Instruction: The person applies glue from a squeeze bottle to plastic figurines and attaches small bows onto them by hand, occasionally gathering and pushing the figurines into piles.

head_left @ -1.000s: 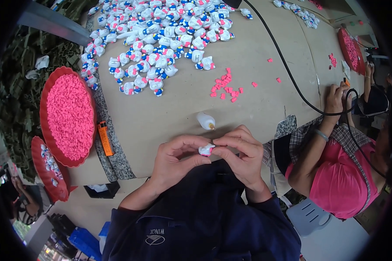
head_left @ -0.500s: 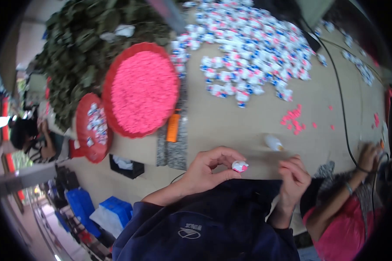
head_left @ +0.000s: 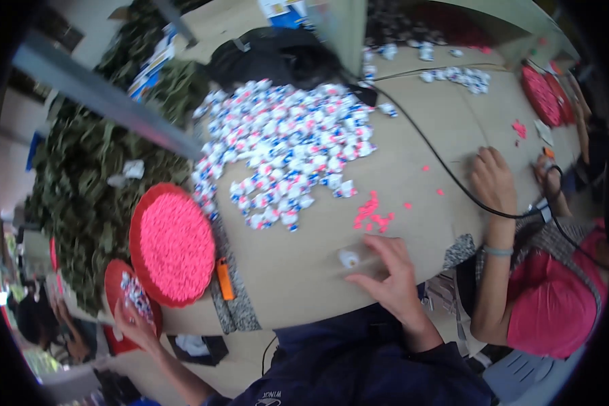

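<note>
My left hand (head_left: 135,325) reaches out to the lower left and rests at the near rim of a small red tray (head_left: 115,287) that holds several white-and-blue wrapped pieces (head_left: 137,296). Blur hides whether its fingers hold anything. My right hand (head_left: 391,276) lies on the tan table (head_left: 298,284) with its fingers spread and empty. Its fingertips are just right of a small white bottle-like thing (head_left: 348,258). A few loose pink bits (head_left: 372,213) lie just beyond it.
A large red tray heaped with pink bits (head_left: 172,243) sits left of an orange lighter-like stick (head_left: 224,279). A big pile of white, blue and red wrapped pieces (head_left: 284,149) covers the table's middle. A black cable (head_left: 440,162) crosses to a co-worker in pink (head_left: 555,304). A green heap (head_left: 81,183) lies at the left.
My hands have parted. The left one went from in front of my chest, holding a small white piece, out to the small red tray. The right one moved forward onto the table.
</note>
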Tool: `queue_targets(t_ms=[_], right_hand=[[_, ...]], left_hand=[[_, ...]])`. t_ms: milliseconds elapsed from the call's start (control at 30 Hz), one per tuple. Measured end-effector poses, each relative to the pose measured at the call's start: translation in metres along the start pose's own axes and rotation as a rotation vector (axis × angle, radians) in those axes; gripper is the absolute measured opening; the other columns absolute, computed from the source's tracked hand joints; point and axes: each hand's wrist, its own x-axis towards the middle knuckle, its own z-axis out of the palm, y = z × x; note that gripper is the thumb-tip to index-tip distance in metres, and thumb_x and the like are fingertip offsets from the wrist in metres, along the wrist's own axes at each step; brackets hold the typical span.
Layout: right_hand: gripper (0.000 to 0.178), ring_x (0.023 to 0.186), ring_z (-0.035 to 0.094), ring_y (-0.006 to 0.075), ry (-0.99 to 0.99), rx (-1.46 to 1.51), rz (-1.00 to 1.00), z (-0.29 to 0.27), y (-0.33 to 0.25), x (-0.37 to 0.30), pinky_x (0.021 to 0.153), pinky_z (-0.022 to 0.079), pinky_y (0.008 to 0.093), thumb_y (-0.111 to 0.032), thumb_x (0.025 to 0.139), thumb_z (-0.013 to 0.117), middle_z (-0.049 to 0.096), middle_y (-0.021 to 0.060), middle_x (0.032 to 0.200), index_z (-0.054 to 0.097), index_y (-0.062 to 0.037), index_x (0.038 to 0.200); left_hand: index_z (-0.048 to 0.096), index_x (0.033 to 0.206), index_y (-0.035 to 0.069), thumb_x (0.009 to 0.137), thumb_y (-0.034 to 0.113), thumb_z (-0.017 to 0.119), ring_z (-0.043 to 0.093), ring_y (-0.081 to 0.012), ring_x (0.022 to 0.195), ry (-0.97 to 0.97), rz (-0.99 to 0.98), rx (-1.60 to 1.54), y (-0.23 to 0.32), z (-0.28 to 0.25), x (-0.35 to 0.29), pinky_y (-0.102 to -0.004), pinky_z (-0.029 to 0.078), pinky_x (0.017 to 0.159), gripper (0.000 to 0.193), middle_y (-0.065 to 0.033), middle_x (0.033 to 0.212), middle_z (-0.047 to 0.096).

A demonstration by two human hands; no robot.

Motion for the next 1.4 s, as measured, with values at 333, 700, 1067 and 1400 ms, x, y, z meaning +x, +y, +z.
queue_targets(t_ms=[333,700,1067,1400], right_hand=[[0.028,0.085,0.056,0.0233,0.116,-0.095,-0.198,0.008,0.016,0.001,0.076,0.046,0.0337,-0.012,0.073,0.071,0.065,0.0067,0.089,0.064,-0.0044,0.099],[0.027,0.076,0.060,0.0265,0.225,-0.066,-0.162,-0.031,0.029,-0.002,0.068,0.049,0.0338,-0.006,0.070,0.073,0.064,0.0098,0.089,0.064,-0.0042,0.095],[0.029,0.068,0.060,0.0230,0.424,-0.145,0.031,-0.056,0.049,0.003,0.061,0.047,0.0313,-0.009,0.064,0.079,0.067,0.0081,0.083,0.066,-0.0025,0.090],[0.030,0.067,0.059,0.0228,0.360,-0.073,0.084,-0.059,0.049,0.009,0.059,0.047,0.0309,-0.009,0.063,0.079,0.067,0.0078,0.083,0.066,-0.0025,0.090]], left_hand=[[0.065,0.096,0.001,0.079,0.003,0.063,0.060,-0.0291,0.092,-0.756,0.992,-0.795,0.410,0.027,0.005,-0.0354,0.047,0.083,0.017,-0.0137,0.094,0.064],[0.062,0.110,0.003,0.085,0.025,0.056,0.056,-0.0359,0.106,-0.666,0.668,-0.804,0.719,0.238,0.000,-0.0419,0.041,0.095,0.034,-0.0194,0.110,0.060],[0.058,0.117,0.009,0.085,0.034,0.046,0.054,-0.0352,0.109,-0.426,0.839,-0.697,0.796,0.349,0.054,-0.0421,0.042,0.094,0.042,-0.0190,0.113,0.060],[0.059,0.115,0.009,0.084,0.038,0.046,0.055,-0.0343,0.107,-0.090,0.888,-0.853,0.828,0.369,0.037,-0.0426,0.043,0.092,0.044,-0.0180,0.112,0.060]])
